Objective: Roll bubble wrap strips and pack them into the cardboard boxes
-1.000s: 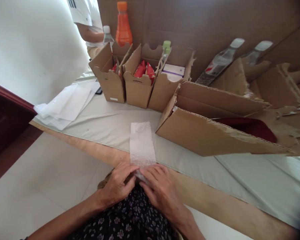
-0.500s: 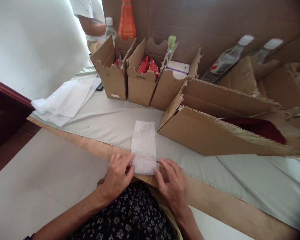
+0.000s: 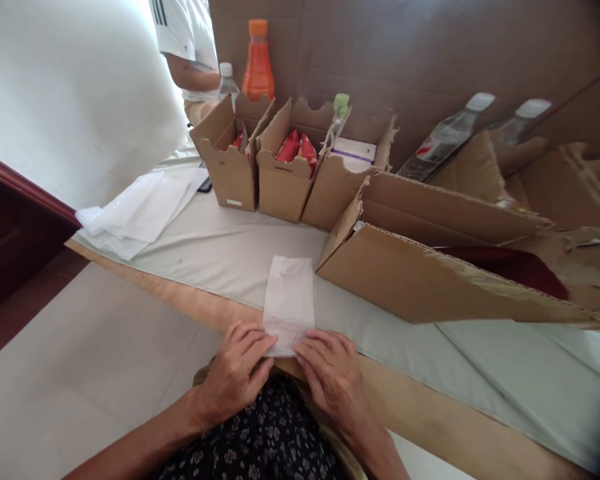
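A flat white strip of what looks like bubble wrap (image 3: pixel 289 293) lies at the near edge of the cloth-covered table. My left hand (image 3: pixel 240 365) is at its near left corner, fingers resting on top and thumb at the edge below. At the near right corner, my right hand (image 3: pixel 330 370) has its fingertips on the wrap in the same way, thumb tucked below them. Both hands grip the near end, a short gap between them. Whether anything lies inside the wrap cannot be seen.
White sheets or bags (image 3: pixel 140 207) lie in a pile on the left. Cardboard boxes (image 3: pixel 283 190) with red packets stand at the back, beside a long cardboard box (image 3: pixel 430 273). Behind are an orange bottle (image 3: pixel 259 67) and clear bottles (image 3: pixel 447 140). Another person's arm (image 3: pixel 193 75) shows at the far left.
Both hands have moved inward from the wrap's sides onto its near corners, fingers now over the near end. The view has tilted slightly, so everything sits lower.
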The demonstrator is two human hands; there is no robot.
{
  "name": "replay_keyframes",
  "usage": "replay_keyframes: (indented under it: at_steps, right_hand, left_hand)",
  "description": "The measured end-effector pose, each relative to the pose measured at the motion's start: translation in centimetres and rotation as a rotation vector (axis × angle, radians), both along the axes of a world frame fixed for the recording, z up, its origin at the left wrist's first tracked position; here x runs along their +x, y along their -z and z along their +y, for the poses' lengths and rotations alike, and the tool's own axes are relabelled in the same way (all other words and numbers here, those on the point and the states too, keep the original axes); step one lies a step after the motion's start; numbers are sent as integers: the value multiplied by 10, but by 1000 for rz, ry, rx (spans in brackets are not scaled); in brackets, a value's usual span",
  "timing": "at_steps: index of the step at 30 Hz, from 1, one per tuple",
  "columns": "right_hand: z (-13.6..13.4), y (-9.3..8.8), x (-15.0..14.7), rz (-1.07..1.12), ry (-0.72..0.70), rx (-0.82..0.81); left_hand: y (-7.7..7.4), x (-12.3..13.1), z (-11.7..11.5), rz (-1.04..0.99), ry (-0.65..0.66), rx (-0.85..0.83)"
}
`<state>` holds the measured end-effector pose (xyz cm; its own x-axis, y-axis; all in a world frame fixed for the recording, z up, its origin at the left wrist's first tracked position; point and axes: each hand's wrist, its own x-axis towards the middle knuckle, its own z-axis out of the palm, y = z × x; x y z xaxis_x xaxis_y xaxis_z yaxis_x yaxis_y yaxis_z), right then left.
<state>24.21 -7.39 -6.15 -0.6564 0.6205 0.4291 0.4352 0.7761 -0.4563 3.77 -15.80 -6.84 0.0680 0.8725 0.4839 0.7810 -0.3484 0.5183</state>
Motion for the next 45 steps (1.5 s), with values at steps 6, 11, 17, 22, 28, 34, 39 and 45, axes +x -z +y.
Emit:
replay_keyframes:
  at_steps: [6, 11, 17, 22, 28, 34, 39, 45]
  right_hand:
    - [-8, -3, 3, 46, 171, -6]
    - [-18, -6, 5, -45, 87, 96]
    - [-11, -1, 3, 24, 37, 10]
    - [-15, -4, 14, 34, 83, 18]
    - [-13, -1, 8, -75, 20, 80]
    - [-5, -1, 6, 44, 10, -51]
    - [-17, -5, 8, 10, 98, 26]
    - [-9, 2, -8, 13, 122, 30]
  left_hand:
    - [2, 0, 14, -82, -77, -110]
    - [1, -3, 20, 22, -96, -136]
    - [-3, -9, 6, -52, 83, -77]
    - [0, -11, 15, -73, 102, -114]
    - [3, -8, 23, -13, -56, -94]
    - [-3, -10, 5, -56, 99, -65]
    - [2, -9, 20, 36, -36, -107]
    - [0, -13, 10, -194, -243, -138]
